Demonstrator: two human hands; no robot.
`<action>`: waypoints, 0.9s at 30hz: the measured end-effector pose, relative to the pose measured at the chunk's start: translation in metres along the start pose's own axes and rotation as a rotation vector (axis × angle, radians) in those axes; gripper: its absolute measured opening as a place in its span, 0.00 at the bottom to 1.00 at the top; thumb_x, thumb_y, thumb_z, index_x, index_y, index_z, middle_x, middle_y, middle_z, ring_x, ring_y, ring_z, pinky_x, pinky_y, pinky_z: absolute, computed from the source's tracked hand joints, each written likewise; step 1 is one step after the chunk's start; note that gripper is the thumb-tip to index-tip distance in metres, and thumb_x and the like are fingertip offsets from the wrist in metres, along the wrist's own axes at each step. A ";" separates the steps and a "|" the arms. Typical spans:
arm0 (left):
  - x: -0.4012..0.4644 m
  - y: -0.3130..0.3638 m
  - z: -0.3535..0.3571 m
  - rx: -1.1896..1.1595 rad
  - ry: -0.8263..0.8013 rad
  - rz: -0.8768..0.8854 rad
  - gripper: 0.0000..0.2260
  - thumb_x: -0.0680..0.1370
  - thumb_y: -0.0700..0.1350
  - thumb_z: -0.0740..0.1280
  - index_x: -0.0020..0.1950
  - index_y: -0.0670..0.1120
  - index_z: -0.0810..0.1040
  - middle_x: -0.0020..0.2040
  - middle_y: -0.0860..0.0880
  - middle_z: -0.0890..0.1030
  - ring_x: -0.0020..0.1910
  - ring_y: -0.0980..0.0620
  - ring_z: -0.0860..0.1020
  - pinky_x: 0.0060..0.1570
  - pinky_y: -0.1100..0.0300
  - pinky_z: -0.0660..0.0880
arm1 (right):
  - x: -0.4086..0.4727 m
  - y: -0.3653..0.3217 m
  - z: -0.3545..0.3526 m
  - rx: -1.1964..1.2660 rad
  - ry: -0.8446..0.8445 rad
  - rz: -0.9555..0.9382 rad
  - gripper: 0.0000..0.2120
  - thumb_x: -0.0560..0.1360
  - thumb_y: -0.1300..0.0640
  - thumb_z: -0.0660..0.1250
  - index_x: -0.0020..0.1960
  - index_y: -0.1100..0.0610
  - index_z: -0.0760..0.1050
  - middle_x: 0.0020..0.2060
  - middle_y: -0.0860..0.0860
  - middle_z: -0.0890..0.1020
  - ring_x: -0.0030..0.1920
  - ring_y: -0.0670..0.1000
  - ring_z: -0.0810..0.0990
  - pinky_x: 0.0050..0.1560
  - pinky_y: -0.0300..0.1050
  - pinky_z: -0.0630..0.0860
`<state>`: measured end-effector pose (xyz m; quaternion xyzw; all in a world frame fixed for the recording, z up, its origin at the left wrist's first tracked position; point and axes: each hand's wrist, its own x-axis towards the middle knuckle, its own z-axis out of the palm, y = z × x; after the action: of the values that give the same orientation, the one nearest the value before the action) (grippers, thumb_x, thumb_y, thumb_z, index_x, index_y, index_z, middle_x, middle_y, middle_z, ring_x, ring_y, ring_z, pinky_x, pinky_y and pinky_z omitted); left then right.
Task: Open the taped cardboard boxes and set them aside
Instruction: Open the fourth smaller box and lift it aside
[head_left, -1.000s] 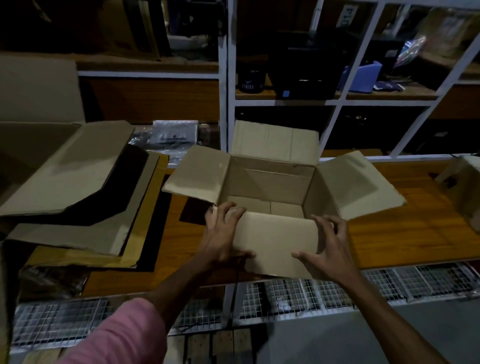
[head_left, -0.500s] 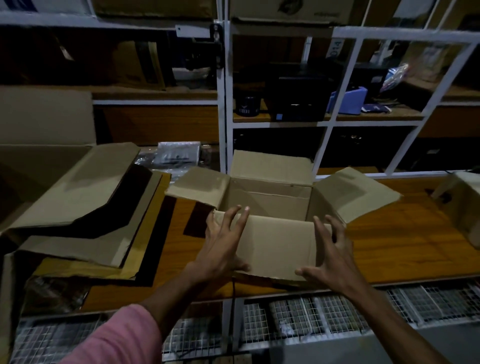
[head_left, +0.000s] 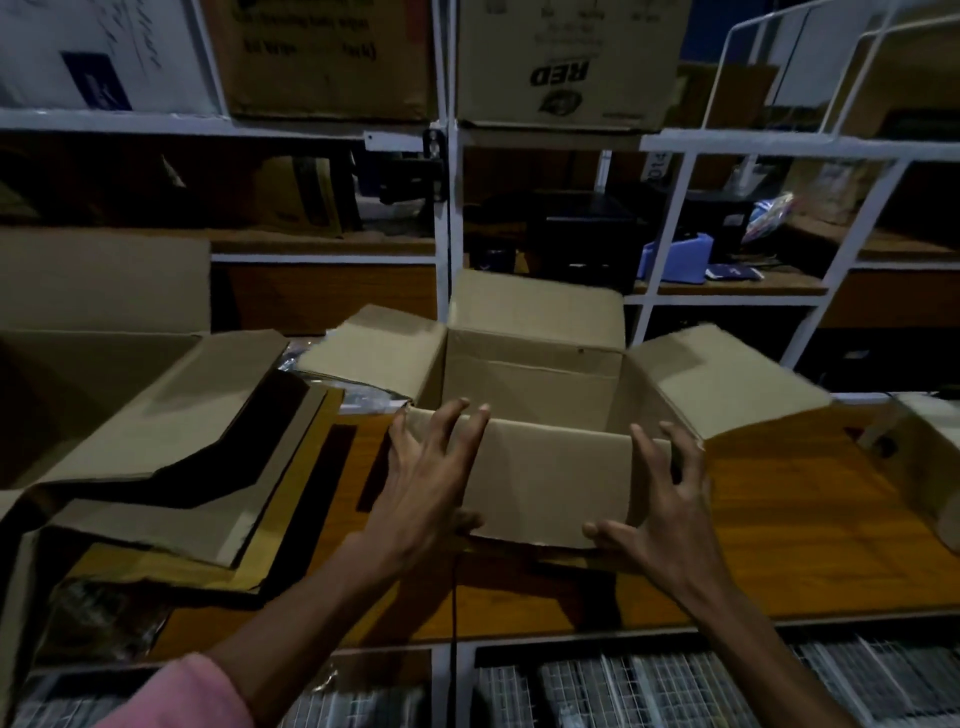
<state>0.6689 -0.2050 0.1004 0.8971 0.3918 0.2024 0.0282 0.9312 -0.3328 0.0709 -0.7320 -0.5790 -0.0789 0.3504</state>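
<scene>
A stack of flattened cardboard (head_left: 156, 441) lies at the left end of the wooden worktop (head_left: 810, 535), its sheets overlapping in a loose pile with dark gaps between the layers, and a pink sleeve (head_left: 176, 696) shows at the lower left corner. Just right of that pile, the person's left hand (head_left: 426, 483) rests against the near left corner of an open cardboard box (head_left: 550, 483), fingers spread and fairly straight up the front wall, their tips reaching its top edge; whether the thumb below grips the bottom edge cannot be told. The box stands upright in the middle of the worktop with all its flaps folded out: one to the left, one standing up at the back against a white shelf frame (head_left: 448, 218), one angled out to the right. The right hand (head_left: 660, 514) is at the near right corner, fingers splayed wide and slightly bent, thumb stretched toward the lower front edge, so the box sits between two wide, loose holds. Another cardboard box (head_left: 930, 467) is partly cut off at the far right of the worktop, well apart from the open one. On the shelves behind, a printed carton (head_left: 566, 62) sits on top and a blue plastic item (head_left: 675, 257) lower down
</scene>
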 end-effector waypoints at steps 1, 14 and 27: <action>0.002 0.000 -0.012 0.010 0.034 0.005 0.57 0.66 0.53 0.82 0.80 0.60 0.43 0.81 0.50 0.45 0.76 0.29 0.46 0.69 0.24 0.59 | 0.008 -0.008 -0.008 0.005 0.033 -0.031 0.60 0.54 0.44 0.86 0.79 0.46 0.58 0.78 0.55 0.54 0.74 0.66 0.59 0.62 0.73 0.74; -0.027 -0.071 -0.178 0.191 0.446 0.102 0.59 0.58 0.48 0.86 0.81 0.52 0.54 0.76 0.43 0.58 0.69 0.23 0.59 0.63 0.20 0.63 | 0.076 -0.171 -0.035 0.084 0.297 -0.285 0.57 0.55 0.47 0.87 0.78 0.50 0.61 0.76 0.60 0.57 0.75 0.64 0.59 0.67 0.71 0.70; -0.187 -0.283 -0.338 0.399 0.515 -0.078 0.55 0.55 0.49 0.87 0.76 0.46 0.60 0.71 0.41 0.62 0.63 0.23 0.64 0.61 0.22 0.65 | 0.062 -0.456 0.074 0.273 0.284 -0.444 0.54 0.60 0.44 0.84 0.78 0.50 0.60 0.74 0.57 0.58 0.73 0.60 0.61 0.69 0.58 0.69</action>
<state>0.2288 -0.1789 0.2869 0.7887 0.4518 0.3408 -0.2403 0.5177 -0.2011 0.2406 -0.5152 -0.6754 -0.1764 0.4973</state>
